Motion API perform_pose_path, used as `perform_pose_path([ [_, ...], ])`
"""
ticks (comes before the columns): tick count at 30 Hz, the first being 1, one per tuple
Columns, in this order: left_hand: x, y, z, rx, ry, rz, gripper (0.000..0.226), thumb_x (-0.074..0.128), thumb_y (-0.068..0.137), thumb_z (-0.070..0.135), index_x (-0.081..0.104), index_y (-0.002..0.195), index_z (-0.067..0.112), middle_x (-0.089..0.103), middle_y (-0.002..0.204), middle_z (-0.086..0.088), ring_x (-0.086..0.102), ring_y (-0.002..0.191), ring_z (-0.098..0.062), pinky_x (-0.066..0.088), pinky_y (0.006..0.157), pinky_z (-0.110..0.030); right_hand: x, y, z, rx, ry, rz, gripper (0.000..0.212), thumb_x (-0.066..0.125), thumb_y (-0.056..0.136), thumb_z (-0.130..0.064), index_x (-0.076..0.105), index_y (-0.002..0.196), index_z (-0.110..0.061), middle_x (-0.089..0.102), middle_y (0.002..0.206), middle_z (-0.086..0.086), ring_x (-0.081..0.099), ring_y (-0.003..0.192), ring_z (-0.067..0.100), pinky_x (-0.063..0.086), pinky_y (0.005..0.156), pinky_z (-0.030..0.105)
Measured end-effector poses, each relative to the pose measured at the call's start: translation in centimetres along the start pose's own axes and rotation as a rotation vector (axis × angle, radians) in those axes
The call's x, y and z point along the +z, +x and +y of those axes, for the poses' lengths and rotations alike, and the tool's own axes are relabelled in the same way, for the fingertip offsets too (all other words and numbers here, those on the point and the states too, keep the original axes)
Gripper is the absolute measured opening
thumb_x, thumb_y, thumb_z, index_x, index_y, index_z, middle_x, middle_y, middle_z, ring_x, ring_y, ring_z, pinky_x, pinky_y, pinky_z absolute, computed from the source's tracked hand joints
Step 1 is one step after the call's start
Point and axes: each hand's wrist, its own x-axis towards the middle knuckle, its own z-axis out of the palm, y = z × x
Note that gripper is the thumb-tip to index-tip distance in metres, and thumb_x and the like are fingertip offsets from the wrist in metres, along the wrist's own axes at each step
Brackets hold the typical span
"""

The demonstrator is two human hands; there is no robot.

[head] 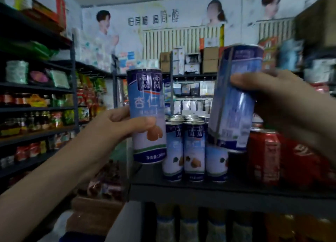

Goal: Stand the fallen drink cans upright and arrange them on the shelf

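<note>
Standing by, I see the left grip (118, 129) wrapped round a tall blue-and-white metal drink can with a nut picture (147, 118), held upright in the air just left of the cluster of matching blue-and-white cans standing on the dark metal shelf (181, 189). That cluster (193, 151) is my marker. The right grip (283, 103) clasps a second blue-and-white can (234, 100) above and right of the cluster, tilted with its top leaning away to the right; its lower end hangs close over the cluster's rightmost can, though it is blurred and I cannot tell whether they touch. Red cylindrical drink cans (263, 156) stand just right of the cluster. Neither held can is set down yet, so I judge the placing is in hand. The worry is the tilted one — brought down at that lean, its rim could clip the cluster and knock cans over, or nudge the red ones. The left can sits near the shelf's left end — set carelessly, it might slip off.
</note>
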Motion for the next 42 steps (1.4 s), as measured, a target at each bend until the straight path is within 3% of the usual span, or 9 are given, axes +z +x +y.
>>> perform_pose_path([
  [3, 0.1, 2.9, -0.4, 0.039, -0.052, -0.009, 0.012, 0.065, 0.064, 0.028, 0.073, 0.062, 0.019, 0.072, 0.073, -0.004, 0.069, 0.069, -0.015, 0.051, 0.061, -0.015, -1.1, 3.2, -1.2, 0.001, -0.091, 0.136, 0.018, 0.068, 0.074, -0.016, 0.061, 0.091, -0.011, 0.07, 0.081, 0.0, 0.069, 0.072, 0.011, 0.057, 0.067, 0.021],
  [6, 0.3, 5.9, -0.8, 0.056, -0.131, 0.005, 0.017, 0.066, 0.063, 0.025, 0.074, 0.074, 0.015, 0.074, 0.081, -0.004, 0.07, 0.076, -0.016, 0.055, 0.065, -0.019, -2.2, 6.1, -1.3, 0.031, -0.169, 0.209, 0.023, 0.063, 0.085, -0.014, 0.056, 0.106, -0.009, 0.067, 0.094, 0.005, 0.069, 0.08, 0.018, 0.057, 0.062, 0.022],
  [9, 0.5, 8.5, -1.0, 0.062, -0.168, 0.047, 0.033, 0.065, 0.063, 0.025, 0.069, 0.093, 0.011, 0.075, 0.087, -0.002, 0.07, 0.08, -0.014, 0.055, 0.065, -0.019, -3.0, 8.6, -0.3, 0.063, -0.223, 0.236, 0.038, 0.064, 0.085, -0.01, 0.048, 0.12, -0.009, 0.062, 0.101, 0.007, 0.067, 0.083, 0.019, 0.056, 0.06, 0.023],
  [15, 1.0, 12.0, -2.2, 0.023, -0.169, 0.109, 0.013, 0.063, 0.081, 0.015, 0.069, 0.089, 0.007, 0.074, 0.084, -0.004, 0.07, 0.076, -0.013, 0.053, 0.062, -0.019, -3.9, 12.0, 2.7, 0.162, -0.281, 0.221, 0.053, 0.068, 0.08, -0.005, 0.038, 0.124, -0.009, 0.057, 0.108, 0.01, 0.063, 0.091, 0.021, 0.055, 0.064, 0.027],
  [22, 1.2, 14.2, -3.6, -0.042, -0.162, 0.189, 0.017, 0.066, 0.081, 0.012, 0.068, 0.097, 0.009, 0.074, 0.089, -0.003, 0.07, 0.08, -0.012, 0.052, 0.071, -0.023, -4.8, 14.3, 5.9, 0.266, -0.377, 0.212, 0.059, 0.073, 0.077, -0.009, 0.035, 0.123, -0.009, 0.056, 0.107, 0.013, 0.062, 0.094, 0.025, 0.057, 0.078, 0.04],
  [30, 1.6, 15.0, -4.7, -0.066, -0.159, 0.167, 0.018, 0.067, 0.079, 0.008, 0.067, 0.097, 0.006, 0.074, 0.091, -0.005, 0.07, 0.081, -0.013, 0.056, 0.068, -0.019, -5.3, 15.7, 8.5, 0.449, -0.598, -0.019, 0.047, 0.071, 0.078, -0.005, 0.039, 0.112, -0.006, 0.053, 0.101, 0.013, 0.057, 0.09, 0.023, 0.055, 0.075, 0.034],
  [34, 2.0, 15.0, -5.3, -0.066, -0.127, 0.116, 0.019, 0.067, 0.078, 0.01, 0.067, 0.097, 0.009, 0.075, 0.087, -0.001, 0.07, 0.081, -0.011, 0.056, 0.07, -0.018, -5.2, 16.2, 10.2, 0.479, -0.738, -0.197, 0.055, 0.078, 0.072, -0.011, 0.049, 0.119, -0.008, 0.055, 0.11, 0.009, 0.054, 0.094, 0.02, 0.043, 0.065, 0.023],
  [39, 2.1, 15.0, -5.9, -0.085, -0.1, 0.074, 0.029, 0.069, 0.072, 0.016, 0.067, 0.099, 0.005, 0.073, 0.094, -0.008, 0.069, 0.092, -0.019, 0.055, 0.083, -0.028, -5.3, 17.2, 12.1, 0.521, -0.893, -0.329, 0.055, 0.083, 0.067, -0.02, 0.057, 0.115, -0.009, 0.055, 0.114, 0.004, 0.049, 0.112, 0.026, 0.037, 0.086, 0.033],
  [42, 2.1, 15.0, -5.8, -0.082, -0.095, 0.032, 0.025, 0.068, 0.075, 0.016, 0.067, 0.098, 0.005, 0.074, 0.09, -0.007, 0.07, 0.089, -0.018, 0.052, 0.083, -0.028, -5.4, 17.4, 12.8, 0.534, -0.971, -0.385, 0.066, 0.083, 0.068, -0.022, 0.055, 0.126, -0.007, 0.053, 0.127, 0.005, 0.045, 0.12, 0.025, 0.035, 0.094, 0.037],
])
